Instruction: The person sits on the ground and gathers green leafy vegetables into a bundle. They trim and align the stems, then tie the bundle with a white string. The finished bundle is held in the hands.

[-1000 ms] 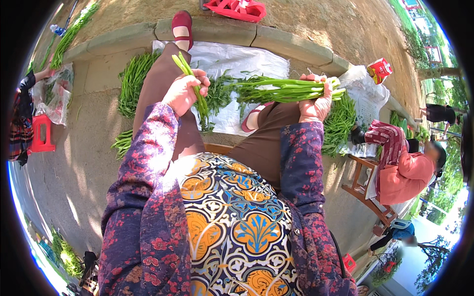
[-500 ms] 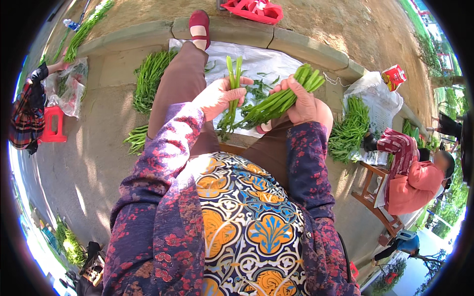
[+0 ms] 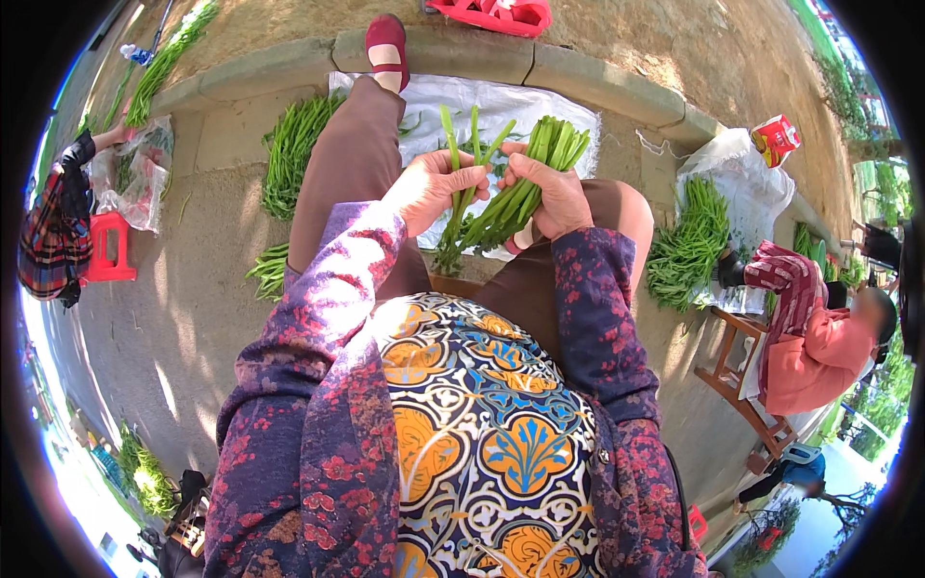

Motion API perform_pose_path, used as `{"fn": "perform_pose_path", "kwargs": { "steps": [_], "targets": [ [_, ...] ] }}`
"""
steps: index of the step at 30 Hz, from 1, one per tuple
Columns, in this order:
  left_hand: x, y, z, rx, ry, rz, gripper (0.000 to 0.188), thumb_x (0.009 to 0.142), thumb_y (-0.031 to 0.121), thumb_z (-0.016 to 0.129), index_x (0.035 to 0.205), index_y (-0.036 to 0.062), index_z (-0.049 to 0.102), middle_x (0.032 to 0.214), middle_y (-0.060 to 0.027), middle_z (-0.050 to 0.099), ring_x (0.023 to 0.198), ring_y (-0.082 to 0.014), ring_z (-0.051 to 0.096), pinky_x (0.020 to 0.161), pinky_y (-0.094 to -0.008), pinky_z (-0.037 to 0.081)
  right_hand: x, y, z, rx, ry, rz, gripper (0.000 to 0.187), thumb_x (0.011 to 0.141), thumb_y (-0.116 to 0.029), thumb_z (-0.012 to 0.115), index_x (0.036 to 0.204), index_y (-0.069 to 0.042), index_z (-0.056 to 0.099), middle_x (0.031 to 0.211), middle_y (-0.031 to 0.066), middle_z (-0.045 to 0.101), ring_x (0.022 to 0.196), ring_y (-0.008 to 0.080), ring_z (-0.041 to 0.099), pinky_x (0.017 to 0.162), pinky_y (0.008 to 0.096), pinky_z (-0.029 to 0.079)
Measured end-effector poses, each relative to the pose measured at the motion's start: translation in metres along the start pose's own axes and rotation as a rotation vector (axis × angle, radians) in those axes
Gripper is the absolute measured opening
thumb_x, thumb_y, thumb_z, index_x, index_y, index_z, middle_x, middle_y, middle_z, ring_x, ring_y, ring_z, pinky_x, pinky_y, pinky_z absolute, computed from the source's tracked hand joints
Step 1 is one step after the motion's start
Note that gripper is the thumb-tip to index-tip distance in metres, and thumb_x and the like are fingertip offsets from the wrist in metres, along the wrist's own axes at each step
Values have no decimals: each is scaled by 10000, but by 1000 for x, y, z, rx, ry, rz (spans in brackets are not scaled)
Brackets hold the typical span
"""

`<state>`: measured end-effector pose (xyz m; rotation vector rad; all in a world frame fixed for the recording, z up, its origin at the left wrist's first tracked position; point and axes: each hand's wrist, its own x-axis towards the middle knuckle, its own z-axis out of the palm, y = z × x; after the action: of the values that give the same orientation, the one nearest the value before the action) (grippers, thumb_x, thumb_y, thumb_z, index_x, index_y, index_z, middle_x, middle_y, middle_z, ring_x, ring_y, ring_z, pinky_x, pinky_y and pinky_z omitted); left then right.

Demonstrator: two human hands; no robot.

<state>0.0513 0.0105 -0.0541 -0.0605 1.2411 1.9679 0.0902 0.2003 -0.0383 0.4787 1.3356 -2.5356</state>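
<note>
My left hand [image 3: 438, 188] is closed on a few green leafy stalks [image 3: 451, 234], held upright with their pale ends up. Close beside it, my right hand [image 3: 557, 197] grips a thicker bunch of green stalks [image 3: 559, 143], cut ends pointing up and right, leaves hanging down and left. One slanting stalk [image 3: 499, 141] reaches across the gap between the hands. The fingertips of both hands nearly meet there. Beneath lies a white plastic sheet [image 3: 568, 104] with loose leaves scattered on it, between my spread legs.
Piles of greens lie by my left leg [image 3: 294, 144] and on a white sack [image 3: 689, 236] at the right. A red carton [image 3: 774, 141] stands beyond the sack. A person in pink [image 3: 814, 361] sits on a wooden seat at right. A red stool [image 3: 111, 246] stands left; a stone curb [image 3: 434, 60] runs ahead.
My right hand has moved left with its bunch, closing the gap to my left hand. The bunch is tipped more upright. A slanting stalk now shows between the hands.
</note>
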Motion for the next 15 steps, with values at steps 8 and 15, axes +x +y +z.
{"fn": "perform_pose_path", "kwargs": {
  "steps": [8, 15],
  "targets": [
    [3, 2, 5, 184, 41, 18, 208, 897, 125, 579, 1034, -30, 602, 901, -91, 657, 839, -150, 615, 793, -268, 478, 0, -2, 9, 10, -14, -11, 268, 815, -78, 656, 1047, 33, 579, 749, 56, 586, 629, 159, 586, 597, 298, 502],
    [-1, 12, 10, 485, -36, 11, 165, 898, 136, 561, 950, -10, 618, 835, -65, 665, 722, -99, 582, 691, -238, 462, 7, 5, 4, 17, -18, 88, 290, 804, -91, 656, 1048, 37, 564, 704, 55, 555, 601, 199, 591, 552, 354, 524]
  ]
}}
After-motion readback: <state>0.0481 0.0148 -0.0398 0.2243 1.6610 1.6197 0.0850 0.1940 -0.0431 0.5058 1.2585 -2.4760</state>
